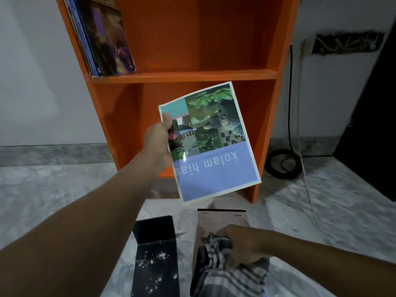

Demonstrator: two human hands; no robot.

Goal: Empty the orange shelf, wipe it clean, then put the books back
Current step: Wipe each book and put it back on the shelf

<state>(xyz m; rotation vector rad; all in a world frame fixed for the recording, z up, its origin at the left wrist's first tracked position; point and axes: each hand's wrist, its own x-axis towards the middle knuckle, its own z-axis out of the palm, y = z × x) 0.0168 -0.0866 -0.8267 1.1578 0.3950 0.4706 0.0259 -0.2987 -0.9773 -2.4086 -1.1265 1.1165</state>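
My left hand (158, 142) pinched the book (214, 151) by its edge, mid-frame, probably for shelving; my right hand (242, 245) clutched the cloth (214, 264)

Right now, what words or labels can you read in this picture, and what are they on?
"kolam hias": on the lilac cover band of the garden book gripped by the left hand, upside down to the camera.
Small line above that title: too small to read.
shelved books on the orange shelf: blurred, unreadable.
pale book on the floor: faint marks, unreadable.
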